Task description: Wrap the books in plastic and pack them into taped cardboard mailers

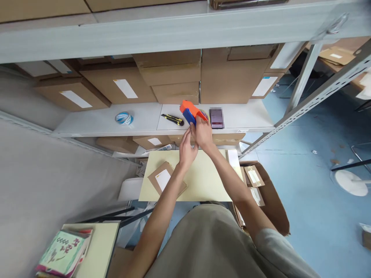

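Observation:
An orange and blue tape dispenser (188, 109) is held up in front of the middle shelf. My right hand (203, 133) is closed round its near end and hides part of it. The fingers of my left hand (188, 150) are drawn together, their tips against the blue part's lower edge. Whether a tape end lies between those fingertips is too small to tell. A yellow and black box cutter (173, 119) rests on the shelf just left of the dispenser. A cardboard parcel (167, 178) with a white label lies on the pale yellow table (203, 181) below my hands.
The metal shelf (145, 119) carries cardboard boxes (176, 77), a blue-and-white tape roll (124, 118) and a dark purple flat item (216, 117). An open carton (272, 197) with parcels stands right of the table. Books (62, 251) lie on a side table at lower left.

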Action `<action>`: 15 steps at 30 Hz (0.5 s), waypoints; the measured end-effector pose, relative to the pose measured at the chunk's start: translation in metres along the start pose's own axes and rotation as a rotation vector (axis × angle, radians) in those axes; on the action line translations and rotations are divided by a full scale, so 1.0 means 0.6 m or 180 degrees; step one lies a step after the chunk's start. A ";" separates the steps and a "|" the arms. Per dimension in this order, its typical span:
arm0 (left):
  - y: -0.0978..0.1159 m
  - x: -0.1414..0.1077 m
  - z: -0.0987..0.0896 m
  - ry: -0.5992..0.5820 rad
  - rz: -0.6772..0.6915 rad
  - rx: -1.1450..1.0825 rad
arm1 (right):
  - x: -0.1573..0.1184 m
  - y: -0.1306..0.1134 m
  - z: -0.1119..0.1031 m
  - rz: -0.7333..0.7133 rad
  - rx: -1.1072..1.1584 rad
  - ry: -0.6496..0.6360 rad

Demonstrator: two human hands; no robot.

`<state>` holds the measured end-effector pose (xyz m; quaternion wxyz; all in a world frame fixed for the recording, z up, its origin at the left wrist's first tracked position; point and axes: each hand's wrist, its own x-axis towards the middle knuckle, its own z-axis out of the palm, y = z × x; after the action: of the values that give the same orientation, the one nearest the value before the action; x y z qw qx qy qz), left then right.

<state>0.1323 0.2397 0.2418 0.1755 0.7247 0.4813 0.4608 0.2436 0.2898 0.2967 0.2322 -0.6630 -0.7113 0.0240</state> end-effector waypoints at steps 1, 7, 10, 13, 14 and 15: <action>-0.003 0.004 0.002 0.0014 -0.0009 -0.0037 | 0.026 0.000 0.008 0.0039 0.0003 0.0072; -0.079 -0.125 0.028 -0.0100 -0.0569 0.0083 | 0.111 0.017 0.080 0.0132 0.0094 -0.0074; -0.133 -0.238 0.016 -0.0229 -0.1228 0.0242 | 0.082 0.024 0.107 0.0017 0.0289 0.0161; -0.175 -0.354 -0.028 -0.0192 -0.2060 0.0587 | -0.010 0.041 0.171 -0.0207 0.0622 0.0180; -0.187 -0.389 -0.047 -0.0115 -0.2346 0.0749 | -0.056 0.049 0.205 -0.0242 0.0780 0.0027; -0.198 -0.422 -0.065 -0.0033 -0.2637 0.0933 | -0.110 0.058 0.242 -0.0234 0.0949 -0.0210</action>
<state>0.0074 0.0712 0.0524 0.2433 0.4901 0.7906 0.2747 0.2245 0.2709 0.1359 0.3054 -0.5936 -0.7308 0.1425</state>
